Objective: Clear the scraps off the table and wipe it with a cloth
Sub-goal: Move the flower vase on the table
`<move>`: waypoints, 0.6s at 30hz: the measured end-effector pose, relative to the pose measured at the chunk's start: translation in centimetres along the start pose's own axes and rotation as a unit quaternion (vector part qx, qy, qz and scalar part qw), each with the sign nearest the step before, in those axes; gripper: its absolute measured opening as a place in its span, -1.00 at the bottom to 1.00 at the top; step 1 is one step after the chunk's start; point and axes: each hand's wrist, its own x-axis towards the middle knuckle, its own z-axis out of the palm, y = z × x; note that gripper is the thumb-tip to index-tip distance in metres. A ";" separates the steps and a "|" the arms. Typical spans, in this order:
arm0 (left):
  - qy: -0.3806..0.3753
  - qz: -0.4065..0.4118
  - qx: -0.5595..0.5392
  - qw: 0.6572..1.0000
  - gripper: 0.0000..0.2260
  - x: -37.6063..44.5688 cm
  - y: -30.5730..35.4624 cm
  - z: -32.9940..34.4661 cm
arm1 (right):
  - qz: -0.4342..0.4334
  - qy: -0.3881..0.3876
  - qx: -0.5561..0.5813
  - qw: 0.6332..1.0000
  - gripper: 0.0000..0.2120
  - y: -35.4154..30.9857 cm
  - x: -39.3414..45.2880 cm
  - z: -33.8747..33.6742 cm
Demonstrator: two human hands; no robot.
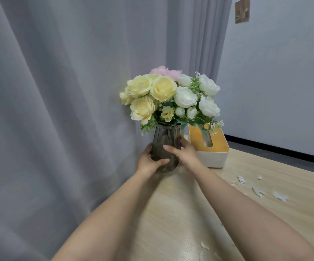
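Observation:
A smoky glass vase (164, 140) with yellow, white and pink flowers (171, 97) stands at the far left corner of the light wooden table (180, 213). My left hand (148, 161) grips its left side and base. My right hand (185, 154) wraps its right side, thumb across the front. White paper scraps (258, 192) lie scattered on the table to the right, and more scraps (204, 245) lie near the front between my arms. No cloth is in view.
A white tissue box with a wooden lid (209, 147) stands right behind the vase, touching the leaves. A grey curtain (67, 91) hangs close along the table's left edge. The wall and dark baseboard (284, 149) run behind at right.

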 end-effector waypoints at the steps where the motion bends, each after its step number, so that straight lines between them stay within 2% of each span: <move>1: 0.001 0.001 -0.002 1.000 -0.20 0.2 -0.3 0.1 | -0.001 0.005 -0.007 1.000 -0.35 0.5 0.3 0.1; 4: 0.000 0.006 0.005 1.000 -0.20 0.5 -0.9 0.3 | -0.004 0.012 -0.015 1.000 -0.29 1.4 0.8 0.3; 11: 0.013 0.011 -0.004 1.000 -0.22 0.2 -1.7 1.4 | -0.020 0.012 0.002 1.000 -0.39 2.3 0.9 -0.2; 18: 0.021 0.018 -0.011 1.000 -0.18 -0.3 -2.0 2.7 | -0.028 0.010 -0.024 0.999 -0.32 3.0 0.8 -1.2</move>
